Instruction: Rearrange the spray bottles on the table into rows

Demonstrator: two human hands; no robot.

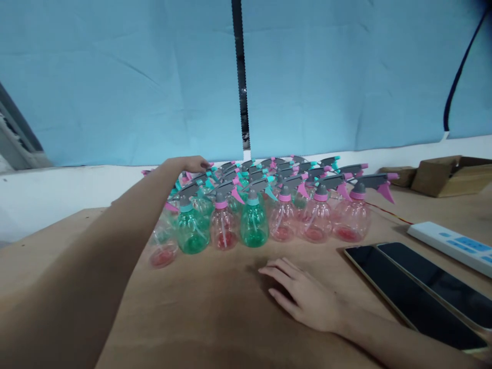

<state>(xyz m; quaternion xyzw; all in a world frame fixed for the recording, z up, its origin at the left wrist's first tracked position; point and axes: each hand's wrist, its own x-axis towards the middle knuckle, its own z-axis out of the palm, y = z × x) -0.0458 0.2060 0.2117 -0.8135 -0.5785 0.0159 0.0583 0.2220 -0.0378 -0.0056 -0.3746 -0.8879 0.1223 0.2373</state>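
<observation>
Rows of spray bottles stand close together on the wooden table (215, 307). They have clear green or pink bodies and grey trigger heads with pink or turquoise parts. In the front row are a green spray bottle (254, 228) and a pink spray bottle (350, 220). My left hand (194, 164) reaches over the left side to the back rows, beside a pink nozzle. Most of its fingers are hidden, so its grip does not show. My right hand (302, 297) rests on the table in front of the bottles, its fingers loosely spread and holding nothing.
Two dark-screened phones (407, 292) lie side by side at the right. Behind them are a white power strip (453, 243) and a thin red-yellow wire. An open cardboard box (438, 177) stands at the back right. A blue sheet (154, 77) covers the wall behind.
</observation>
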